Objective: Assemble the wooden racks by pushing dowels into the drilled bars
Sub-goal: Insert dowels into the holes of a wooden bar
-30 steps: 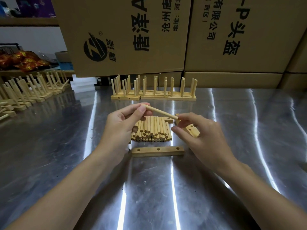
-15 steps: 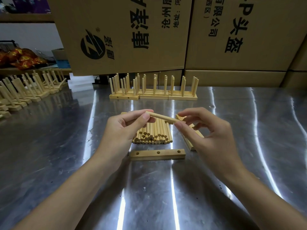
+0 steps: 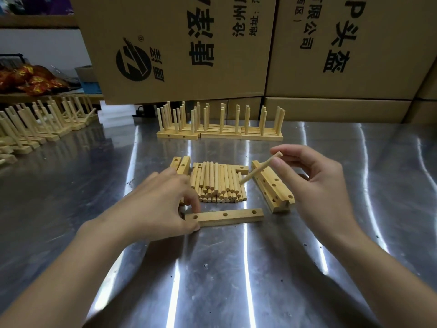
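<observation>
Drilled bar (image 3: 227, 216) lies flat on the steel table (image 3: 236, 280), the nearest of the wooden parts, its length across the view and three holes facing up. The left hand (image 3: 156, 204) has its grip clamped on the bar's left end: thumb against the near edge, forefinger down on the far edge, the other fingers curled above the table.

Just beyond this grip and to its right sits the pile of dowels (image 3: 217, 183), laid side by side with their cut ends toward the viewer. Past the knuckles of the left grip, two more bars (image 3: 183, 165) lie side by side at the pile's left, partly hidden by the hand.

The right hand (image 3: 316, 185) is raised off the table, right of the pile. Its grip is closed on a single dowel (image 3: 261, 168), pinched between thumb and forefinger at the upper end. From that grip the dowel slants down and to the left, its low tip over the pile's right edge; whether it touches cannot be told. Below the right grip and just left of it lie the stacked bars (image 3: 272, 189), running near to far, holes up.

Far beyond both grips, finished racks (image 3: 220, 129) stand in a line with their dowels upright. More rows of racks (image 3: 47, 129) stand well off to the left of the left grip. Cardboard boxes (image 3: 189, 43) rise behind everything.
</observation>
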Available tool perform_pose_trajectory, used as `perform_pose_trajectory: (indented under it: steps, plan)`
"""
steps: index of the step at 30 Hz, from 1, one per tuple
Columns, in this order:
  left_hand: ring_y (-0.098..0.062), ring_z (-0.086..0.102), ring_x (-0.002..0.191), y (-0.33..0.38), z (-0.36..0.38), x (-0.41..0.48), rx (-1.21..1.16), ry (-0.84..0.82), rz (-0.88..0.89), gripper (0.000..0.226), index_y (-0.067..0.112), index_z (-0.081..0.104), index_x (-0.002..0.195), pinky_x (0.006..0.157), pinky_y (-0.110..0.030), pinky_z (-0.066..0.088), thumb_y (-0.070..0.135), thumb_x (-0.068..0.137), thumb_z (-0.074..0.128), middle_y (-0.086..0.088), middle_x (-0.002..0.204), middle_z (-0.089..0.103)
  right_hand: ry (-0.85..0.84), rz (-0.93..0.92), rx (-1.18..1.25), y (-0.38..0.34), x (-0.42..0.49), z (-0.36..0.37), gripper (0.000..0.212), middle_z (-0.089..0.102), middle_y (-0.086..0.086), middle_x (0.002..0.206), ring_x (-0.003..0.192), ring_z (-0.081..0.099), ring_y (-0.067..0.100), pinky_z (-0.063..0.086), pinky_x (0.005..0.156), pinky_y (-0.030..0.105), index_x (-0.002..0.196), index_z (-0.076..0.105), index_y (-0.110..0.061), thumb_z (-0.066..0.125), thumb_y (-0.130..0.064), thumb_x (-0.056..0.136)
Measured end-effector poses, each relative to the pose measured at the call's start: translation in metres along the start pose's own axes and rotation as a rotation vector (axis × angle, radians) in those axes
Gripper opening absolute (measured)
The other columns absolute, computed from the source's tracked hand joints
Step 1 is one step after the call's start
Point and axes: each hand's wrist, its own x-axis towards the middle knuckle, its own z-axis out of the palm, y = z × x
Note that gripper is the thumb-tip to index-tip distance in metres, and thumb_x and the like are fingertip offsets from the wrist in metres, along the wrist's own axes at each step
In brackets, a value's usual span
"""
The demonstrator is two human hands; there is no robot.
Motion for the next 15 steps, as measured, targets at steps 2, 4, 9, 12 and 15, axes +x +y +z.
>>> perform_pose_trajectory:
  steps: [2, 4, 9, 12, 15]
  plan:
    - [0.008, 0.045, 0.103, 0.002, 0.0, 0.001, -0.163, 0.07, -0.012, 0.018, 0.044, 0.074, 0.092, 0.082, -0.027, 0.036, 0.059, 0.082, 0.079, 0.022, 0.098, 0.06, 0.002, -0.017, 0.011, -0.003, 0.0, 0.001, 0.014, 0.078, -0.008, 0.102, 0.101, 0.073, 0.014, 0.058, 0.085, 0.031, 0.108, 0.077, -0.031, 0.075, -0.021, 0.1]
    - [0.006, 0.059, 0.093, 0.005, -0.002, 0.001, -0.524, 0.168, -0.037, 0.013, 0.038, 0.078, 0.095, 0.075, -0.024, 0.043, 0.045, 0.086, 0.083, 0.02, 0.097, 0.07, 0.003, -0.044, 0.044, -0.008, -0.001, 0.001, 0.012, 0.078, -0.004, 0.103, 0.101, 0.074, 0.017, 0.059, 0.087, 0.038, 0.109, 0.075, -0.03, 0.073, -0.021, 0.101]
    - [-0.012, 0.075, 0.107, 0.02, 0.0, 0.003, -1.25, 0.31, -0.065, 0.032, 0.021, 0.078, 0.12, 0.087, -0.023, 0.06, 0.025, 0.089, 0.079, -0.002, 0.112, 0.081, 0.02, -0.154, 0.111, -0.024, -0.007, 0.007, 0.013, 0.077, -0.003, 0.101, 0.096, 0.075, 0.021, 0.062, 0.083, 0.037, 0.108, 0.073, -0.026, 0.073, -0.015, 0.1]
    - [-0.028, 0.075, 0.116, 0.027, 0.004, 0.006, -1.493, 0.246, -0.059, 0.04, 0.011, 0.072, 0.13, 0.095, -0.04, 0.063, 0.02, 0.092, 0.073, -0.015, 0.119, 0.078, 0.006, -0.209, 0.086, -0.03, -0.011, 0.01, 0.015, 0.076, -0.004, 0.101, 0.095, 0.075, 0.019, 0.059, 0.08, 0.027, 0.11, 0.073, -0.019, 0.074, -0.01, 0.099]
    - [-0.032, 0.075, 0.115, 0.03, 0.005, 0.007, -1.573, 0.207, -0.034, 0.034, 0.008, 0.071, 0.133, 0.09, -0.041, 0.064, 0.015, 0.1, 0.066, -0.021, 0.118, 0.077, 0.019, -0.251, 0.062, -0.032, -0.013, 0.011, 0.017, 0.075, -0.006, 0.103, 0.097, 0.074, 0.019, 0.058, 0.081, 0.023, 0.112, 0.072, -0.018, 0.075, -0.009, 0.099]
